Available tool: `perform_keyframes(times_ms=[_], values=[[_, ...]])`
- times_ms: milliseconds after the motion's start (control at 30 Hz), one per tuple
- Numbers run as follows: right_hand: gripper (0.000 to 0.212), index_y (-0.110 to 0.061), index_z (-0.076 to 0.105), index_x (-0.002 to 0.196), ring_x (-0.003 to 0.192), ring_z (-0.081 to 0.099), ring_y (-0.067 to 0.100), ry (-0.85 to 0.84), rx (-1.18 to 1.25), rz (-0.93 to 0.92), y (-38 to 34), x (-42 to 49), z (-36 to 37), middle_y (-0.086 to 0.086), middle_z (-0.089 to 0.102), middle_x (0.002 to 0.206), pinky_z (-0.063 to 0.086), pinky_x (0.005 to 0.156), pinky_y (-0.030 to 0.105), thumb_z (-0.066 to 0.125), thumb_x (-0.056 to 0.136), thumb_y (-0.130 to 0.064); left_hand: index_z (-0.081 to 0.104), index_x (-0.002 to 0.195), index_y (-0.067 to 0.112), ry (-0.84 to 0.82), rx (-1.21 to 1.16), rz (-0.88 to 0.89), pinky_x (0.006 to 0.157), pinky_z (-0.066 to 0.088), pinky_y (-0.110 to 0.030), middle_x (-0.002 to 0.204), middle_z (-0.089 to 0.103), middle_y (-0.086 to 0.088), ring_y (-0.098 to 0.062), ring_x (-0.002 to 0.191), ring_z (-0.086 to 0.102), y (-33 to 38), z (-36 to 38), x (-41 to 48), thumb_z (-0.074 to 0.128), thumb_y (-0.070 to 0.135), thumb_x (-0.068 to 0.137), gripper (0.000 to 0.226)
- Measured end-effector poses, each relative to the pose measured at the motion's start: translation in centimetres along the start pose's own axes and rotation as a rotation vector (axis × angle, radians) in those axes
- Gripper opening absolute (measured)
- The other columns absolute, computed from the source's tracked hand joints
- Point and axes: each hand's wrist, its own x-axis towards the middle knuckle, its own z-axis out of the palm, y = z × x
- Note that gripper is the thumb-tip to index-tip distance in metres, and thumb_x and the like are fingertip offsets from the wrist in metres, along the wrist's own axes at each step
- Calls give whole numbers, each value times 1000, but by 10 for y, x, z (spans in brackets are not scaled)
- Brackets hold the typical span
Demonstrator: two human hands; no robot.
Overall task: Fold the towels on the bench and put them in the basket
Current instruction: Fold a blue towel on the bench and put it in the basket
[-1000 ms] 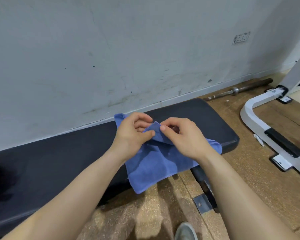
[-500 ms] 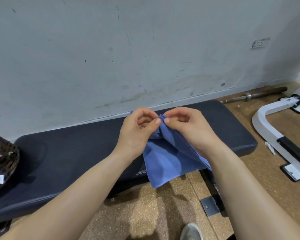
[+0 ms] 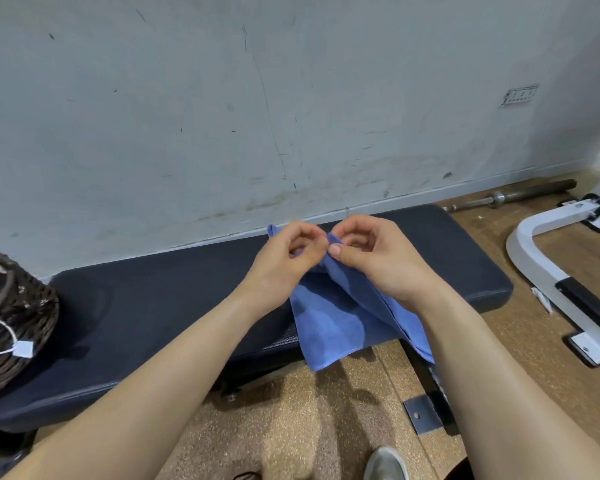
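towel (image 3: pixel 329 317) held at centre frame, over the bench (image 3: pixel 153 306)
corners are pinched together by left hand (image 3: pixel 284 261) and right hand (image 3: pixel 378 258), likely to align edges; basket (image 3: pixel 18 306) is seen at left edge.

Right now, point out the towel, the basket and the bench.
towel (image 3: pixel 329 320), head view, hanging front panel
basket (image 3: pixel 25 306), head view, woven side wall
bench (image 3: pixel 153 306), head view, bare pad top

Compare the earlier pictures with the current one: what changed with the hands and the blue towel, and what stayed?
The left hand and right hand lifted the pinched corners of the blue towel, so it no longer lies spread on the bench but hangs gathered over its front edge. The view swung left, revealing the wicker basket. Both hands kept their pinch.
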Motion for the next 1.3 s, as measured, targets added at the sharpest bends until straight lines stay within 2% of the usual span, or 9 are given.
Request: perform_keyframes(times_ms=[133, 233, 367, 500, 733, 867, 1100, 1200, 1300], values=[[9, -12, 64, 89, 76, 57, 18, -19, 28, -17, -10, -13, -3, 5, 62, 81, 46, 67, 19, 64, 94, -4, 46, 71, 43, -127, 808, -6, 76, 38, -29, 69, 52, 12, -8, 72, 50, -27, -24, -9, 74, 47, 77, 28], [12, -13, 62, 89, 74, 60, 14, -19, 94, -43, -15, -27, -7, 2, 63, 77, 47, 70, 20, 61, 96, -3, 46, 81, 42, -102, 1147, -12, 90, 31, -35, 79, 47, 14, -14, 92, 52, -41, -54, -22, 63, 44, 88, 19], [14, -19, 61, 88, 72, 59, 15, 93, 91, -51, -20, -46, -13, 5, 64, 78, 45, 67, 25, 62, 97, -8, 59, 77, 43, -26, 871, -97, 92, 40, -36, 98, 62, 18, -10, 98, 56, -30, -103, -51, 61, 52, 77, 9], [15, -30, 58, 83, 66, 53, 12, 211, -113, -36, -19, -55, -9, 1, 61, 77, 42, 64, 32, 65, 94, -21, 63, 86, 31, 76, 447, -120, 74, 41, -30, 74, 63, 13, -8, 72, 56, 5, -137, -88, 62, 56, 73, 28], [13, -24, 50, 88, 64, 48, 14, 184, -415, -7, -45, -56, 10, -4, 56, 67, 37, 61, 32, 57, 97, -30, 69, 84, 10, -70, 450, -253, 58, 45, -16, 75, 70, -2, -8, 65, 61, 57, -183, -125, 74, 37, 87, 28], [12, -19, 48, 93, 53, 40, 12, 204, -489, 10, -51, -23, 15, -6, 47, 55, 31, 54, 31, 54, 99, -27, 73, 93, 9, -92, 415, -284, 73, 48, -25, 90, 75, -10, -14, 81, 64, 44, -217, -117, 77, 22, 84, 16], [19, -21, 45, 85, 53, 58, 17, 215, -351, 167, -37, 60, 17, 4, 55, 79, 44, 46, 25, 55, 99, -14, 70, 92, 13, 351, 629, -248, 56, 45, -17, 79, 67, -5, -14, 62, 61, -3, -220, -48, 74, 16, 88, 7], [23, -21, 44, 82, 57, 61, 18, 260, -236, 202, -29, 92, 20, 5, 54, 87, 52, 48, 28, 56, 99, -11, 62, 95, 14, 445, 462, -269, 45, 49, -22, 87, 63, -8, -13, 44, 63, -21, -218, -15, 67, 16, 94, 5], [24, -19, 44, 81, 59, 61, 20, 271, -149, 215, -21, 121, 24, 5, 54, 85, 58, 62, 38, 56, 99, -8, 57, 101, 12, 527, 295, -275, 50, 58, -32, 95, 60, -11, -23, 55, 68, -32, -224, 12, 62, 16, 97, 7]])
